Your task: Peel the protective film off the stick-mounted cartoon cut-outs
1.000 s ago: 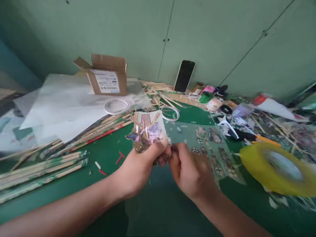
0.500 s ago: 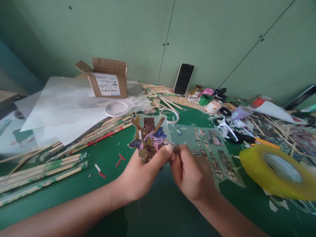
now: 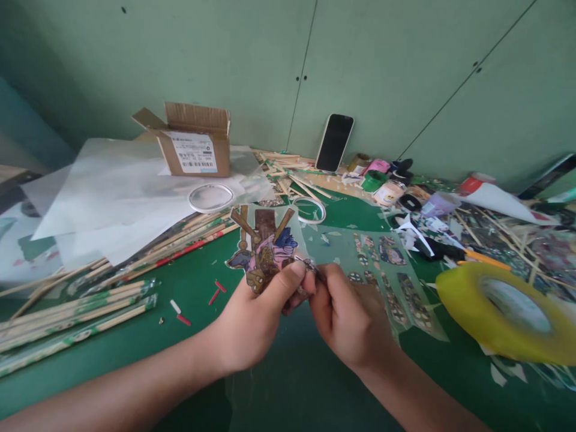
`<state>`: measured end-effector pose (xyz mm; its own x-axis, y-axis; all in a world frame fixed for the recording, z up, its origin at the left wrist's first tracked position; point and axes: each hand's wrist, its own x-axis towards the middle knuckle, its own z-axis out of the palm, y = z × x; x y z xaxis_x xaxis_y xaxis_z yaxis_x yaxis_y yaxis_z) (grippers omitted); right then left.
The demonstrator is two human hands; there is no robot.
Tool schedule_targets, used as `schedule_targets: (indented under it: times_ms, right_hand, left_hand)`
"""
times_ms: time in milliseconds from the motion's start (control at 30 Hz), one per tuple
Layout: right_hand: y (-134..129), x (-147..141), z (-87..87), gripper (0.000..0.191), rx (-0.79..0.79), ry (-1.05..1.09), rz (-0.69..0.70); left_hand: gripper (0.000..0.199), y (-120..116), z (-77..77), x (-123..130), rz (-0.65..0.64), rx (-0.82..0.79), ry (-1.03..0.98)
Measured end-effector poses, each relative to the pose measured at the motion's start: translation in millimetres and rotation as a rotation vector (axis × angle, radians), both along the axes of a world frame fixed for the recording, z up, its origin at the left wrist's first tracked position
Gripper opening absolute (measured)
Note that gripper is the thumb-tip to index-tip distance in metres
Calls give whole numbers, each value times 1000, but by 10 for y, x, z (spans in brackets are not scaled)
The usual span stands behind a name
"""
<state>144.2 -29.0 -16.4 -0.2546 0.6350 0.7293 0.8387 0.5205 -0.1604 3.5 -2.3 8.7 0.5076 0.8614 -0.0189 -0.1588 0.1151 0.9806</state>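
Two bare hands meet above a green surface (image 3: 191, 273), in front of the wearer. The left hand (image 3: 249, 321) is closed on the lower part of a painted cut-out (image 3: 265, 240), its thumb pressed flat across the near edge; the cut-out, in brown, pink and blue, projects upward and away from the grip, raised above the surface. The right hand (image 3: 353, 318) is curled tightly, thumb and forefinger drawn together beside the left fingertips, and grips a small dark metal tool (image 3: 306, 262); most of it is hidden within the fist, so it may be a pair of scissors, though this cannot be settled. The tool's exposed end lies at the left thumb tip, against or very near the cut-out's edge. Just beyond the right hand, a clear sheet (image 3: 420, 306) bearing further patterned pieces lies flat. A roll of yellow tape (image 3: 463, 309) rests farther right; wrapped sticks (image 3: 76, 315) lie at left, and red fragments (image 3: 215, 296) lie between them and the left hand.
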Motion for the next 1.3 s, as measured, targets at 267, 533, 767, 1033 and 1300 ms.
schedule_targets:
  times_ms: [267,533,767,1033,1300]
  right_hand:
    - [9,5,1,28,31,-27,-20]
    - [-5,-1,29,29,37,-31,-7]
    - [-9,-3,39,29,33,-47,-30]
    - [-10,-2,39,29,44,-56,-14]
    - [-16,-5,42,26,53,-54,-30]
  left_hand:
    - [30,26,24,-13,-30,8,76]
    - [31,29,13,-48,-59,-12,57]
    - [32,48,-37,-46,-91,-60,-7]
    - [33,63,7,-65,-109,-47,46]
    - [32,50,-21,-75,-117,-47,35]
